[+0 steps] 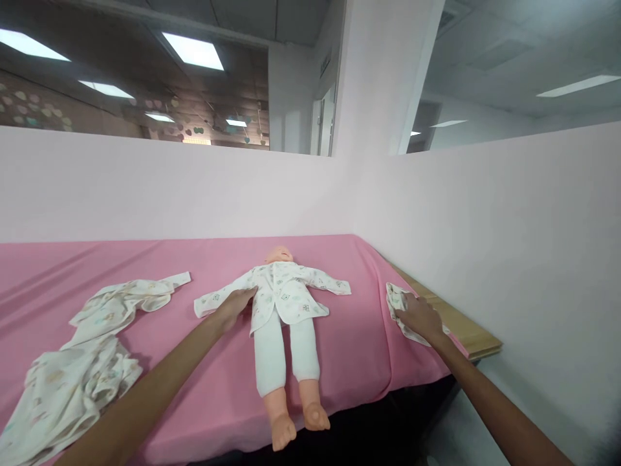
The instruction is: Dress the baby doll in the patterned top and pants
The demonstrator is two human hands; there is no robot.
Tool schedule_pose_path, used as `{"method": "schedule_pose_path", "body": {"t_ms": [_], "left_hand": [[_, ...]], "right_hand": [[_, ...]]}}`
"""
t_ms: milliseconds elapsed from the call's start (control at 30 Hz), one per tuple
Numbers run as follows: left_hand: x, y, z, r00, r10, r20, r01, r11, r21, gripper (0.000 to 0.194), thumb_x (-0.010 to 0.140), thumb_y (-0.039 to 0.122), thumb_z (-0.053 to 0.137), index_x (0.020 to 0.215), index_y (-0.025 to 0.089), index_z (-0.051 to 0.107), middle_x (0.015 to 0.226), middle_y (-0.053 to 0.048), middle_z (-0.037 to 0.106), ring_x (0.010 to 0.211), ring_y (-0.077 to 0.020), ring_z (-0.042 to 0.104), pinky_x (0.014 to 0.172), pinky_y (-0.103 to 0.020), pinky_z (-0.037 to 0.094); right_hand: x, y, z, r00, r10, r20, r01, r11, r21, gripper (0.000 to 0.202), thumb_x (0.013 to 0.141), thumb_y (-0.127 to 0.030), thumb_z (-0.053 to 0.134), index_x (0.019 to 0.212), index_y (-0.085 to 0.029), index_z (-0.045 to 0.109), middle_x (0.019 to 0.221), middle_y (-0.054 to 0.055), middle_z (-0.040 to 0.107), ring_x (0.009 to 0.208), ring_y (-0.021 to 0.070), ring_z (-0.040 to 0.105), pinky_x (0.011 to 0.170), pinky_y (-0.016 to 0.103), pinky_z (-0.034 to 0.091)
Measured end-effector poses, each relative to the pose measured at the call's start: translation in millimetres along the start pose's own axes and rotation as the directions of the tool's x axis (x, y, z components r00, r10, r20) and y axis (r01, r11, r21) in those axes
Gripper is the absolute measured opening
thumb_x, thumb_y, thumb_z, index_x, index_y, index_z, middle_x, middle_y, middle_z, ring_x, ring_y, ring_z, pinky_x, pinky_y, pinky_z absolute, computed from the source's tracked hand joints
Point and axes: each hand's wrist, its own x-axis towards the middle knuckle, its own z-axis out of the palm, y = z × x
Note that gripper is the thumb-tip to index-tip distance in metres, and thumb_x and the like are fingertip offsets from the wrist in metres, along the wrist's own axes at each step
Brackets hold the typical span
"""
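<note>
A baby doll (pixel 270 362) lies on its back across the pink cloth (pixel 354 362), its head toward the wall and its bare feet at the front edge. It wears a white patterned baby jacket (pixel 279 288) over white leggings. My left hand (pixel 237 305) rests against the jacket's side, under the doll's arm on the left; its fingertips are hidden there. Over at the right edge of the cloth, my right hand (pixel 420 316) is closed on a folded white patterned garment (pixel 396 299), which lies on the surface.
Crumpled white patterned baby clothes (pixel 82 375) lie at the left. Wooden boarding (pixel 466 330) shows beyond the cloth at the right. White walls (pixel 194 194) with windows above close off the back and right side. The cloth drops away at the front edge.
</note>
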Motion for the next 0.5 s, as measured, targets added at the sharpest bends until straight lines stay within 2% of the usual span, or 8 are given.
{"method": "schedule_pose_path", "body": {"t_ms": [100, 167, 300, 333, 400, 433, 467, 500], "left_hand": [[16, 6, 13.9, 0.994, -0.045, -0.1, 0.036, 0.995, -0.094, 0.043, 0.078, 0.053, 0.063, 0.091, 0.013, 0.064, 0.087, -0.013, 0.072, 0.082, -0.0233, 0.067, 0.076, -0.033, 0.053], [22, 10, 18.5, 0.99, -0.04, -0.134, 0.03, 0.996, -0.081, 0.041, 0.082, 0.051, 0.059, 0.092, 0.012, 0.064, 0.091, -0.015, 0.072, 0.085, -0.0236, 0.068, 0.077, -0.033, 0.054], [9, 23, 17.0, 0.974, 0.017, -0.227, -0.012, 1.0, 0.024, 0.043, 0.081, 0.047, 0.062, 0.101, 0.009, 0.064, 0.11, -0.019, 0.068, 0.1, -0.0287, 0.065, 0.083, -0.037, 0.051], [-1, 29, 17.8, 0.961, 0.062, -0.269, -0.048, 0.997, 0.06, 0.046, 0.079, 0.046, 0.065, 0.108, 0.01, 0.062, 0.119, -0.019, 0.064, 0.107, -0.0293, 0.062, 0.087, -0.037, 0.05], [-33, 44, 25.9, 0.934, 0.196, -0.3, -0.158, 0.977, 0.146, 0.055, 0.077, 0.045, 0.067, 0.123, 0.018, 0.056, 0.138, -0.014, 0.052, 0.119, -0.028, 0.055, 0.093, -0.035, 0.047], [-53, 52, 33.5, 0.919, 0.322, -0.229, -0.269, 0.934, 0.234, 0.056, 0.08, 0.049, 0.064, 0.128, 0.021, 0.054, 0.141, -0.013, 0.049, 0.119, -0.0279, 0.054, 0.092, -0.036, 0.047], [-75, 60, 43.3, 0.918, 0.39, -0.08, -0.356, 0.894, 0.272, 0.059, 0.081, 0.052, 0.062, 0.132, 0.025, 0.052, 0.141, -0.011, 0.049, 0.115, -0.0277, 0.057, 0.088, -0.037, 0.049], [-96, 67, 54.5, 0.89, 0.447, 0.089, -0.453, 0.848, 0.274, 0.063, 0.081, 0.052, 0.062, 0.137, 0.028, 0.047, 0.141, -0.01, 0.048, 0.113, -0.0269, 0.058, 0.087, -0.037, 0.05]], "right_hand": [[10, -3, -8, 1.0, 0.029, 0.011, -0.03, 0.987, 0.155, 0.038, 0.066, -0.02, 0.06, 0.103, -0.011, 0.064, 0.104, 0.021, 0.064, 0.103, 0.0377, 0.06, 0.083, 0.045, 0.042], [17, -5, -19, 1.0, 0.022, 0.016, -0.025, 0.967, 0.252, 0.03, 0.068, -0.019, 0.056, 0.096, -0.013, 0.066, 0.098, 0.017, 0.067, 0.096, 0.0327, 0.063, 0.079, 0.039, 0.044], [13, -20, -50, 1.0, -0.02, 0.017, 0.008, 0.846, 0.534, 0.034, 0.078, -0.024, 0.048, 0.105, -0.015, 0.065, 0.091, 0.009, 0.071, 0.081, 0.0208, 0.066, 0.066, 0.028, 0.048], [5, -29, -57, 0.999, -0.043, 0.034, 0.011, 0.772, 0.636, 0.035, 0.079, -0.026, 0.047, 0.108, -0.015, 0.064, 0.088, 0.008, 0.071, 0.077, 0.0194, 0.066, 0.063, 0.026, 0.048], [-18, -55, -70, 0.982, -0.155, 0.106, -0.035, 0.405, 0.914, 0.037, 0.076, -0.028, 0.058, 0.11, -0.015, 0.064, 0.085, 0.008, 0.071, 0.072, 0.0203, 0.066, 0.06, 0.027, 0.049], [-33, -72, -74, 0.965, -0.23, 0.129, -0.071, 0.244, 0.967, 0.039, 0.073, -0.029, 0.064, 0.111, -0.017, 0.064, 0.086, 0.008, 0.072, 0.072, 0.0206, 0.066, 0.06, 0.028, 0.05], [-49, -89, -77, 0.945, -0.298, 0.134, -0.1, 0.128, 0.987, 0.041, 0.072, -0.03, 0.068, 0.112, -0.019, 0.064, 0.088, 0.007, 0.072, 0.073, 0.0206, 0.067, 0.06, 0.028, 0.051], [-66, -106, -79, 0.917, -0.368, 0.155, -0.143, 0.059, 0.988, 0.043, 0.072, -0.031, 0.07, 0.113, -0.02, 0.063, 0.091, 0.007, 0.072, 0.075, 0.0207, 0.067, 0.062, 0.028, 0.052]]}}
